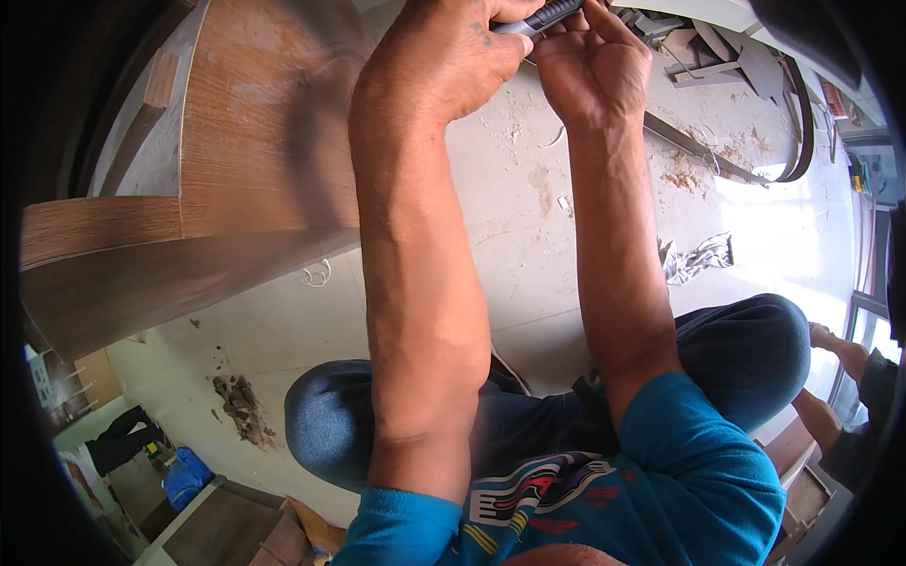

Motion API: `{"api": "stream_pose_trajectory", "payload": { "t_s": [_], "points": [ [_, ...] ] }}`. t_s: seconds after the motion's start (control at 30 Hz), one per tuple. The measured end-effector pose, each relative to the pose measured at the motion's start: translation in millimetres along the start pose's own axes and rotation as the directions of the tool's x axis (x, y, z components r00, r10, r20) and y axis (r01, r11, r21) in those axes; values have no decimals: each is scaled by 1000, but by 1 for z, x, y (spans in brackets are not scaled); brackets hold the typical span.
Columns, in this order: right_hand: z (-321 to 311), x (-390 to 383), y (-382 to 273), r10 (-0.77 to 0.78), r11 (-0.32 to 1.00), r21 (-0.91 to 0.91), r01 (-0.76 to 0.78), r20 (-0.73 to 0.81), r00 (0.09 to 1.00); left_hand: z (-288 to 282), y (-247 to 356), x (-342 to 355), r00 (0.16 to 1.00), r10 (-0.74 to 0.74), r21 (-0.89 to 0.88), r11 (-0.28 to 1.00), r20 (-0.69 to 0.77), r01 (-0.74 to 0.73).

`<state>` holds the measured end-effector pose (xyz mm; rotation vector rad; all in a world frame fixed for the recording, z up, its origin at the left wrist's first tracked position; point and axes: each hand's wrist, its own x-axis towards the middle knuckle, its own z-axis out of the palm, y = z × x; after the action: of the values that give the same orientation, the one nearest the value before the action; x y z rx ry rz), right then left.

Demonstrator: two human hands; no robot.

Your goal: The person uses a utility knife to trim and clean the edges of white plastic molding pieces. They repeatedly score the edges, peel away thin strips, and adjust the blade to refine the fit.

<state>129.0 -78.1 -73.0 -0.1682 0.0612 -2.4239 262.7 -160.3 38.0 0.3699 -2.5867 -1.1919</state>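
Observation:
At the top edge my left hand [444, 61] is wrapped round a grey and black ridged handle [540, 17] that looks like a utility knife; its blade end is not visible. My right hand [604, 66] is turned palm up beside it, its fingers bent in toward the handle's far end. What those fingertips pinch is cut off by the frame's top edge. A long dark brown strip [694, 146] passes behind my right wrist, runs along the floor and curls upward at the right.
Left of my arms stands a wood-grain panel or cabinet [250, 113]. Wood offcuts [713, 57] lie at the upper right. A grey rag [698, 259] and dark debris [241, 407] are on the pale floor. Another person's bare legs [835, 377] show at the right edge.

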Motion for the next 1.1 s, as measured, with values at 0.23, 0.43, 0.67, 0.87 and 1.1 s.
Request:
{"api": "stream_pose_trajectory", "payload": {
  "t_s": [0.23,0.43,0.67,0.87,1.1],
  "points": [
    [0,-15,-11,-45,998,-55,43,-35,998,13,-21,3,979,205,-177,963,-10,-204],
    [3,-4,-8,33,995,-95,-35,-25,999,0,-4,3,997,30,-29,999,69,-28],
    [-4,9,-11,49,993,-109,-43,54,997,16,-17,8,985,137,-46,989,-100,-142],
    [-4,6,-10,47,998,-40,-45,51,998,7,-2,2,998,40,-18,999,-37,-41],
    [-2,4,-9,21,999,-31,-21,0,1000,8,-1,2,998,46,-22,999,-47,-47]
  ]
}}
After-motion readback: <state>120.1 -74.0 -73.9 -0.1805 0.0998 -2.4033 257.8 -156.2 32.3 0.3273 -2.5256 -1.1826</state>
